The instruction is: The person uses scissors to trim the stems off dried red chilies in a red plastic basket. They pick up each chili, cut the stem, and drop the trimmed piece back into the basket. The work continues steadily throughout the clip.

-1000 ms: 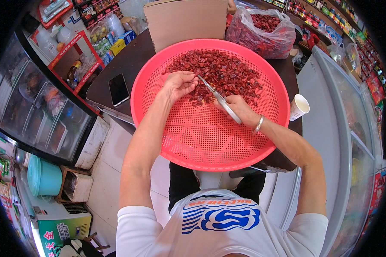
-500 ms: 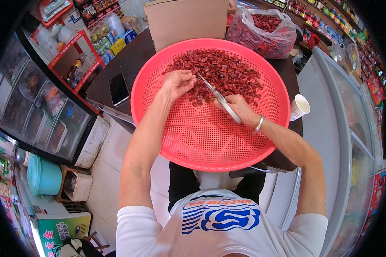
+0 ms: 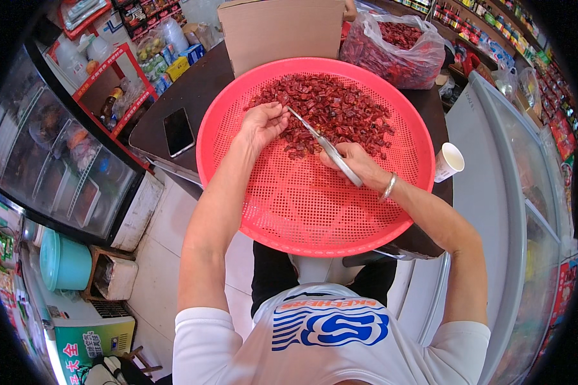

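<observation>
Seen from above: a round red perforated basket (image 3: 315,212) resting on a dark table (image 3: 192,96), its far half heaped with cut pieces of dried red chilli (image 3: 334,109), its near half bare mesh. Left hand (image 3: 263,123) curled at the near-left edge of the heap, fingers pinched on a piece of chilli, though exactly which piece cannot be told. Right hand (image 3: 356,163) closed around the handles of a pair of scissors (image 3: 324,146), blades slanting up and left toward the left hand's fingertips, tips just beside them; whether the blades stand apart or together cannot be told. A metal bangle (image 3: 388,187) on the right wrist.

Behind the basket, an upright brown cardboard box (image 3: 282,29), and to its right a clear plastic bag (image 3: 392,48) filled with whole dried chillies, close against the far rim. A black phone (image 3: 178,131) lying flat on the table just left of the basket. A white paper cup (image 3: 447,162) near the right rim, at the table's edge. Farther left, a glass-fronted display case (image 3: 51,167) and a red wire rack (image 3: 119,77) of goods; on the floor below, a teal bucket (image 3: 64,263). To the right, a pale chest freezer (image 3: 494,192).
</observation>
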{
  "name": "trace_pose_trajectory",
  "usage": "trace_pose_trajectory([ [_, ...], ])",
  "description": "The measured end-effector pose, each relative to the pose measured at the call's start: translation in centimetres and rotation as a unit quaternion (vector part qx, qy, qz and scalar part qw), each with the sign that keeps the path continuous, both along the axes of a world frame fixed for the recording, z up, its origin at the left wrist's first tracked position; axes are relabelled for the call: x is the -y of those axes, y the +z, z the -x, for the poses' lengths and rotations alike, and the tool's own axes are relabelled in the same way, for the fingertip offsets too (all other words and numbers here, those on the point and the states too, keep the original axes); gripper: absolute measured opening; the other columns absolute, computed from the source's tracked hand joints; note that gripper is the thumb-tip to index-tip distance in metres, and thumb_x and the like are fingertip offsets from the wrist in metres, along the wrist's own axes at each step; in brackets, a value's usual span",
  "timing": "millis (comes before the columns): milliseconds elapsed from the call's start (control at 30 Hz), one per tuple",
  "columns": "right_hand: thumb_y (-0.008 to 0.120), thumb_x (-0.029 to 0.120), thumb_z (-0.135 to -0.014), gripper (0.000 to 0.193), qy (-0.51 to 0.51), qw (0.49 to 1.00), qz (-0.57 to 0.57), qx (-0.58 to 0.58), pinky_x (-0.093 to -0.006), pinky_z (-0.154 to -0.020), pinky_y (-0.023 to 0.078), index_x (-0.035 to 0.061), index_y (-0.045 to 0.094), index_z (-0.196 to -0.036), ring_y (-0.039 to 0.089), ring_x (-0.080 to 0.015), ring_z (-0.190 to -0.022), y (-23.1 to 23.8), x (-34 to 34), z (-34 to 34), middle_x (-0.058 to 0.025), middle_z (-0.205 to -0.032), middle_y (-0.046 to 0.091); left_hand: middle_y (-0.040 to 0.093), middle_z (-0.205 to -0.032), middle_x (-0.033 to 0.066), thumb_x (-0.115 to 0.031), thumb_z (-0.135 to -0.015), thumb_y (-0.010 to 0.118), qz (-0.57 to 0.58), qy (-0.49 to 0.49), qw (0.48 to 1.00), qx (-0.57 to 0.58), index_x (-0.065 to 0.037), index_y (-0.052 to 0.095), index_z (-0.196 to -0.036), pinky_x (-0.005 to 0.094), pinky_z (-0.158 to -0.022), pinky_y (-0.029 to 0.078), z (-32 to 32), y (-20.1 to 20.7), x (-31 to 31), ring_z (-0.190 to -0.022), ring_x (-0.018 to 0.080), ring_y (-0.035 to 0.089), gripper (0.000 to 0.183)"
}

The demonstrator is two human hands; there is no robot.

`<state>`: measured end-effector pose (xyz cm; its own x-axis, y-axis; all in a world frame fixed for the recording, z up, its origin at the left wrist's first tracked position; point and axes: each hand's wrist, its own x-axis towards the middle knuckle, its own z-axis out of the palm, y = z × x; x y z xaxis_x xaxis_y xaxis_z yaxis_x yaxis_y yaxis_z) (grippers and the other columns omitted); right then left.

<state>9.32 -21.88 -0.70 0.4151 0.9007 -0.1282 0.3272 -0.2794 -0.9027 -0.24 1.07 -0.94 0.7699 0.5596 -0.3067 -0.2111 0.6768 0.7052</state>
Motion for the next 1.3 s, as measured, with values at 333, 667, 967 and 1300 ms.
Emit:
trace_pose_trajectory([
  [333,0.065,0.056,-0.078,0.056,0.002,1.0,0.004,-0.001,-0.0244,-0.044,0.037,0.0006,0.06,-0.078,0.047,-0.0069,-0.051,0.4,0.1,0.2,0.0017,-0.059,0.049,0.059,-0.091,0.0119,-0.001,-0.089,0.052,-0.012,-0.047,0.998,0.03,-0.001,0.051,-0.101,0.0328,-0.067,0.053,0.0,-0.6,-0.5,-0.078,0.0215,0.059,0.012],
  [667,0.063,0.056,-0.08,0.057,0.02,0.999,0.024,-0.01,-0.0197,-0.039,0.039,0.0004,0.058,-0.093,0.048,-0.0048,-0.045,0.8,0.1,0.1,0.0034,-0.061,0.048,0.06,-0.092,0.0109,-0.001,-0.089,0.053,-0.035,-0.071,0.997,0.016,-0.001,0.052,-0.101,0.0315,-0.069,0.052,0.3,0.2,0.6,-0.08,0.0205,0.059,0.013],
  [967,0.065,0.057,-0.077,0.057,-0.004,1.0,-0.007,-0.001,-0.0254,-0.045,0.034,0.0012,0.061,-0.07,0.046,-0.007,-0.052,0.6,0.2,0.2,0.0019,-0.057,0.049,0.06,-0.09,0.0096,0.0,-0.088,0.055,-0.05,-0.082,0.995,0.003,-0.001,0.053,-0.1,0.0308,-0.072,0.053,0.2,0.3,0.7,-0.081,0.0196,0.059,0.012],
  [1300,0.064,0.049,-0.082,0.049,0.006,0.998,0.018,0.055,-0.0223,-0.04,0.033,0.0001,0.061,-0.082,0.044,-0.0053,-0.045,0.3,-0.1,-0.2,0.0037,-0.058,0.048,0.061,-0.087,0.0101,0.0,-0.088,0.054,-0.081,-0.078,0.993,-0.019,0.0,0.055,-0.097,0.0301,-0.069,0.054,0.2,0.2,0.6,-0.079,0.0194,0.061,0.009],
])
